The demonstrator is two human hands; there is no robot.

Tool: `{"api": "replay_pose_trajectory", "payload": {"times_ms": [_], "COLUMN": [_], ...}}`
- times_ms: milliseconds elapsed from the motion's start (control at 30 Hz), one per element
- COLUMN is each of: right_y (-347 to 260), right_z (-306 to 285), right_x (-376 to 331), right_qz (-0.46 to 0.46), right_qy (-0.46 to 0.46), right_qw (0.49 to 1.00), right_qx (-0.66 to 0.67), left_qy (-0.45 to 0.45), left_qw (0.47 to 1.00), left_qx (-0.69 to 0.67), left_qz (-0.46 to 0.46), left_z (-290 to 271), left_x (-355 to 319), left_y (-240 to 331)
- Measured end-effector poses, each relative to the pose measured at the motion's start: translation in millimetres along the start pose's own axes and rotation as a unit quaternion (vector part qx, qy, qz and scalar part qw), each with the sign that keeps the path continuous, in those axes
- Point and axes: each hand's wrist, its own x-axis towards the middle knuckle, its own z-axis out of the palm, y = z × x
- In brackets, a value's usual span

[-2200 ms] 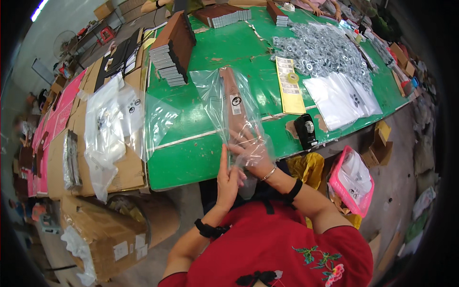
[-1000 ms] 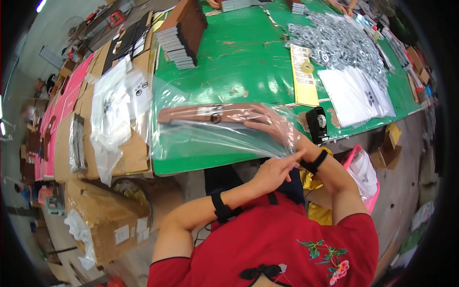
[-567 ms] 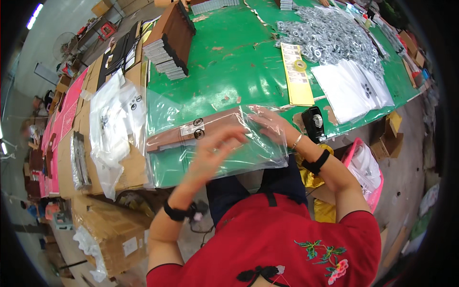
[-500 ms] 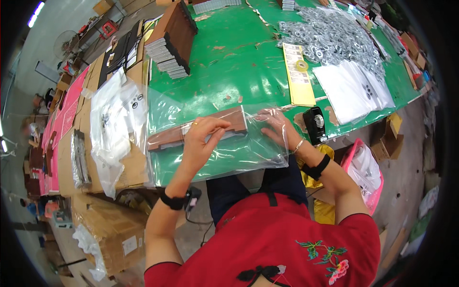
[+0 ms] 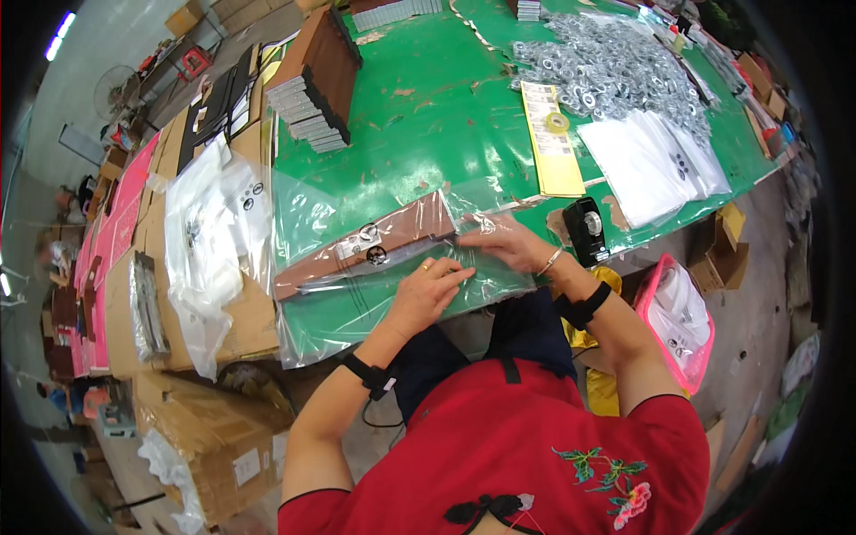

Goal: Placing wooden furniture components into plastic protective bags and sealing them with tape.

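Note:
A long brown panel [image 5: 401,226] with a pale label lies inside a clear plastic bag [image 5: 334,316] on the green tabletop, slanting up to the right. Dark printed marks show on the film over it. My right hand [image 5: 504,242] is at the panel's right end, its fingers pointing left and closed on the loose film there. Just nearer to me, my left hand [image 5: 431,292] rests on the bag below the panel. Its index finger is stretched toward the right hand, and no object shows in it.
Stacked brown panels [image 5: 312,76] stand at the back left. A heap of small bagged metal parts [image 5: 606,71] covers the far right. Yellow label sheets [image 5: 551,143], a black tape dispenser [image 5: 585,230] and white plastic bags [image 5: 646,165] lie nearby. Cardboard [image 5: 241,312] borders the left.
My left hand has moved off the panel, toward me and to the right. The right hand has shifted slightly left onto the panel's end. The bagged panel now slants more steeply, its printed marks showing.

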Motion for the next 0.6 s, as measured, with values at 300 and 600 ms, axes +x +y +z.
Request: {"api": "replay_pose_trajectory", "payload": {"times_ms": [300, 600], "right_y": [-50, -63], "right_z": [-38, -15], "right_x": [-16, -26], "right_qz": [0.412, 0.408], "right_qy": [0.178, 0.13], "right_qw": [0.762, 0.903], "right_qx": [0.467, -0.009], "left_qy": [0.021, 0.064], "left_qw": [0.996, 0.997], "left_qx": [-0.078, -0.021], "left_qz": [0.038, 0.032], "left_z": [-8, 8], "left_x": [8, -6], "left_y": [18, 5]}}
